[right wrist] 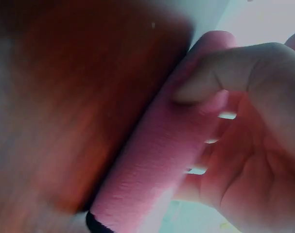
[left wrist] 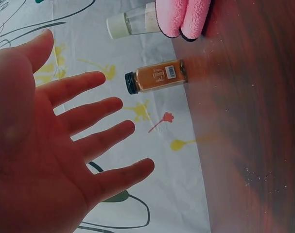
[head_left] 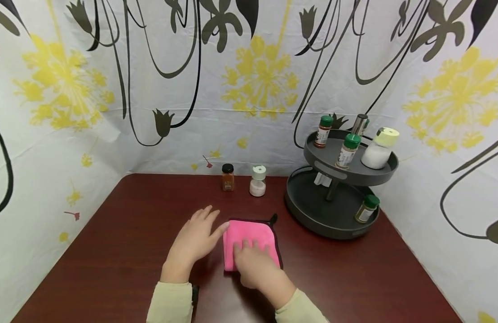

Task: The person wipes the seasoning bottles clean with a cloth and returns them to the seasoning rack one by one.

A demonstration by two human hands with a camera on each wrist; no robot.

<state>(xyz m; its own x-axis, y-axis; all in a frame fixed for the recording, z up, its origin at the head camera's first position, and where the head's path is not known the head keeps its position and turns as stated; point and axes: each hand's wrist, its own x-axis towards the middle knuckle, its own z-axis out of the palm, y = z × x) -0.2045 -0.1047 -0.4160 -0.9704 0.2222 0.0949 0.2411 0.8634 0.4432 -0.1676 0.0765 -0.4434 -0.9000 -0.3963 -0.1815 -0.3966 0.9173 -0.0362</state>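
A folded pink cloth (head_left: 249, 233) with black edging and a small black loop lies on the dark red table. My right hand (head_left: 254, 267) rests its fingers over the top of the cloth. In the right wrist view, the thumb (right wrist: 210, 80) presses against the cloth's thick folded side, while the other fingers lie on its far side, partly hidden. Close to the cloth's left corner, my left hand (head_left: 194, 237) hovers with its fingers spread. Its palm (left wrist: 40, 145) shows nothing held.
Behind the cloth stand a black-capped jar of orange-brown spice (head_left: 227, 178) and a white-lidded shaker (head_left: 257, 181). At the right, a two-tier dark grey turntable rack (head_left: 325, 231) carries several jars. A patterned sheet (head_left: 172, 89) hangs around the table (head_left: 123, 233).
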